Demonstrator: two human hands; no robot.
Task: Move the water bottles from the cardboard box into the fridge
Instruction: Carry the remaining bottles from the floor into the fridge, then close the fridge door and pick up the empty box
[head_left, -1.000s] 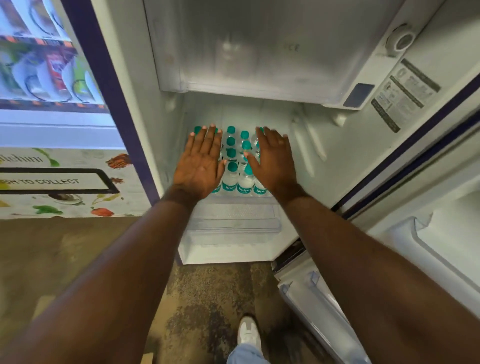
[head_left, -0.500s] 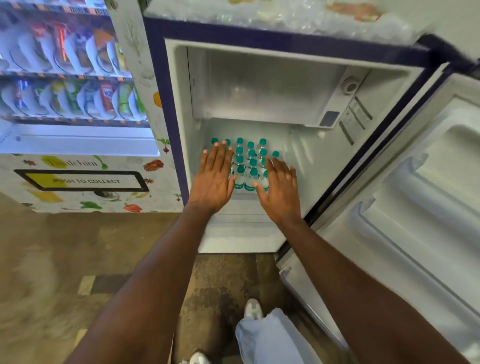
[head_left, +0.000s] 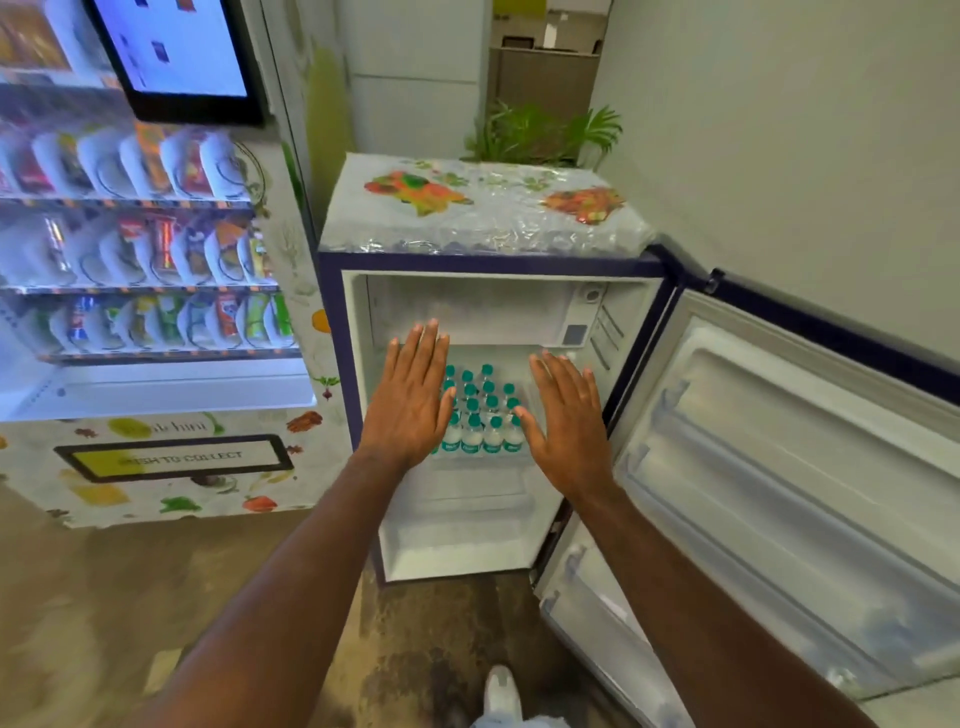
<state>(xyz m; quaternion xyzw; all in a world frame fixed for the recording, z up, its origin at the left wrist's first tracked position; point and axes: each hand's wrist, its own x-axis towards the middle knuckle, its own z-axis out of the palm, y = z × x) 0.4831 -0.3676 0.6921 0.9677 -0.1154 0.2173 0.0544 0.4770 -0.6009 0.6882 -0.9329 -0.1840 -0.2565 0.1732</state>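
Observation:
Several small water bottles (head_left: 480, 415) with teal caps stand packed in rows on the shelf of a small purple-framed fridge (head_left: 488, 262) whose door is open. My left hand (head_left: 410, 397) is held flat with straight fingers in front of the left side of the bottles. Flat too is my right hand (head_left: 569, 418), held out in front of the right side. Neither hand holds anything. I cannot tell whether the hands touch the bottles. No cardboard box is in view.
The fridge door (head_left: 800, 493) swings wide open to the right, its shelves bare. A vending machine (head_left: 156, 322) with snacks and a screen stands on the left. A potted plant (head_left: 540, 132) is behind the fridge. My shoe (head_left: 501, 693) is on the mottled floor.
The view has pulled back and up, so the whole fridge now shows. Both hands have drawn back from the bottles and spread further apart, staying flat.

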